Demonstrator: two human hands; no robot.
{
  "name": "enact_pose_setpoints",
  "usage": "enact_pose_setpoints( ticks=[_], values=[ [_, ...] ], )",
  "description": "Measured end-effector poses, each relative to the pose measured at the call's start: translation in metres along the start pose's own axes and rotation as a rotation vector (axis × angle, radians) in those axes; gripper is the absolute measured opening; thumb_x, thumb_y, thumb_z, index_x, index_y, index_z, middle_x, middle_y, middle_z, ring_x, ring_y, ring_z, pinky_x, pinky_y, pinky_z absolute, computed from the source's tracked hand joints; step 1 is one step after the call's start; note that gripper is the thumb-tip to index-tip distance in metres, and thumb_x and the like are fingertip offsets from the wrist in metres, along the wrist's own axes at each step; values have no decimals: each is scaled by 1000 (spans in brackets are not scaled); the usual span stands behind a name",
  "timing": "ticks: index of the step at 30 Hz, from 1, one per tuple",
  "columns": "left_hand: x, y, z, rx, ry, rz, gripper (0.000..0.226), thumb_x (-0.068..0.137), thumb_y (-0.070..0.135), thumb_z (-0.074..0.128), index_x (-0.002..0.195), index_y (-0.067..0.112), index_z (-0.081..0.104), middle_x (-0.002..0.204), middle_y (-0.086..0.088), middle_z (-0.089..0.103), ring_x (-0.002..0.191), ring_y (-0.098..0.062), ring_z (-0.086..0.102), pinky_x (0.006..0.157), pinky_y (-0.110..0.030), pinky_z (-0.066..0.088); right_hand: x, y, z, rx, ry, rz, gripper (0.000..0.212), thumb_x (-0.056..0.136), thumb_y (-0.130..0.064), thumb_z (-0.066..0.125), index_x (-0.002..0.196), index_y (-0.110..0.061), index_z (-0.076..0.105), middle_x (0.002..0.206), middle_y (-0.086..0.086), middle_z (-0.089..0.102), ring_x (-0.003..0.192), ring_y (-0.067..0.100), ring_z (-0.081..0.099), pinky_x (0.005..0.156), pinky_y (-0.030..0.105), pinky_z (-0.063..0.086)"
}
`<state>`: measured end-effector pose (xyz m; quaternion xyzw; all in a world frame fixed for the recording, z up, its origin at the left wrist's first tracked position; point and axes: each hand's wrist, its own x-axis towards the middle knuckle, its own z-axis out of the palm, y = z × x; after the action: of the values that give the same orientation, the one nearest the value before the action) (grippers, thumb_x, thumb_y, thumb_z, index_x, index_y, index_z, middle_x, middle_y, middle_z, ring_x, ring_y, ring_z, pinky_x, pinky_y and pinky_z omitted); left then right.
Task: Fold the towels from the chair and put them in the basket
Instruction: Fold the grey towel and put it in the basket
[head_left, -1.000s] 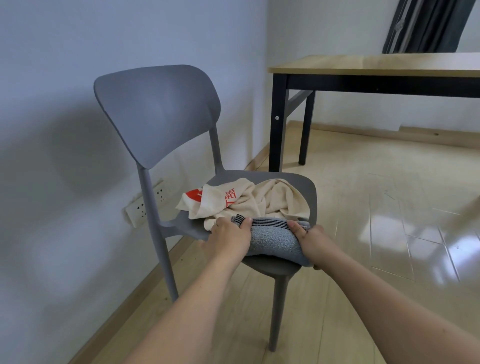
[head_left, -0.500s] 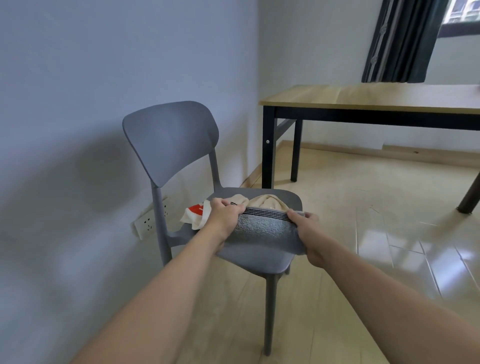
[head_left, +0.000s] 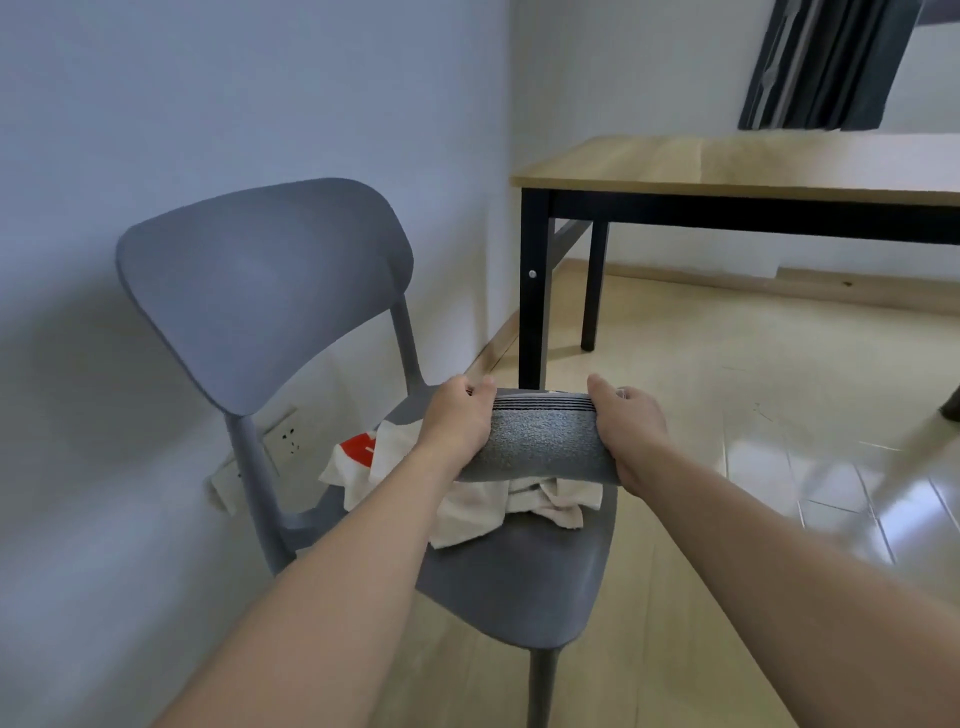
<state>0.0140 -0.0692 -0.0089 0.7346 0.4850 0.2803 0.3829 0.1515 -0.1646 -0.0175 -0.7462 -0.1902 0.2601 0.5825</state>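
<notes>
A folded grey towel (head_left: 540, 444) with dark stripes along its far edge is held above the seat of the grey chair (head_left: 519, 587). My left hand (head_left: 454, 421) grips its left end and my right hand (head_left: 631, 434) grips its right end. Under it a crumpled cream towel (head_left: 498, 506) with a red patch lies on the seat, partly hidden by my left arm and the grey towel. No basket is in view.
The chair stands against a pale wall with a socket plate (head_left: 283, 434) low behind it. A wooden table (head_left: 727, 166) with black legs stands at the back right. Glossy light floor (head_left: 779, 441) spreads to the right. Dark curtains (head_left: 826, 62) hang behind the table.
Both hands have lifted the grey towel off the front of the seat and hold it higher, over the cream towel. The view has shifted closer to the chair.
</notes>
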Motion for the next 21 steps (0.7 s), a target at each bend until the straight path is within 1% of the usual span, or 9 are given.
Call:
enact_pose_setpoints(
  ticks=[3,8,12,14,15,16,17,19,21],
  values=[
    [41,6,17,12,-8,33,38,98,34,43,65,15,39,66,3,43,60,-11,38,51,-28,26,40,-3,8,-16,48,47,39,92,-46,42,73,-12,50,77,6,53,72,23,51,65,33,39],
    [72,49,-1,4,-61,17,37,99,35,42,69,13,44,66,2,44,63,-13,41,54,-29,29,62,-61,3,-46,22,177,34,91,-39,43,73,-11,50,78,9,53,71,26,53,63,32,43],
    [88,141,-43,34,-176,-29,49,97,47,41,63,14,53,58,1,46,60,-17,47,56,-30,32,62,-160,-27,-60,28,264,35,90,-46,43,82,-13,53,89,9,56,88,29,58,83,43,50],
    [93,204,-69,-35,-256,-36,63,90,59,42,76,1,62,63,-16,55,62,-26,55,61,-35,42,61,-225,-56,-62,32,275,33,90,-46,43,83,-15,53,91,8,56,89,29,58,79,40,50],
    [93,238,-82,-73,-287,-34,70,86,65,42,82,-2,64,73,-24,60,67,-31,59,67,-40,48,59,-260,-73,-70,37,259,32,90,-45,44,78,-16,51,86,7,55,86,27,57,73,36,48],
    [90,273,-95,-102,-311,-29,72,85,67,43,85,-1,66,81,-26,64,71,-31,62,74,-43,51,55,-297,-91,-79,40,240,33,91,-44,45,73,-17,48,80,4,53,79,24,55,67,32,44],
    [85,308,-108,-117,-324,-22,68,86,66,45,84,2,69,83,-25,67,74,-30,63,79,-44,50,50,-332,-109,-88,38,223,34,91,-43,46,69,-17,45,75,3,51,73,22,52,62,30,41],
    [70,370,-131,-136,-329,-30,53,89,62,46,74,18,73,74,-12,69,72,-22,63,76,-40,49,37,-393,-146,-104,26,203,36,91,-43,48,68,-16,46,72,3,51,69,21,50,63,30,39],
    [49,420,-151,-140,-367,-33,48,84,70,46,70,33,73,69,3,70,72,-17,65,74,-38,49,19,-437,-182,-129,-6,224,36,90,-44,48,72,-14,51,75,5,54,69,21,51,64,30,41]
  ],
)
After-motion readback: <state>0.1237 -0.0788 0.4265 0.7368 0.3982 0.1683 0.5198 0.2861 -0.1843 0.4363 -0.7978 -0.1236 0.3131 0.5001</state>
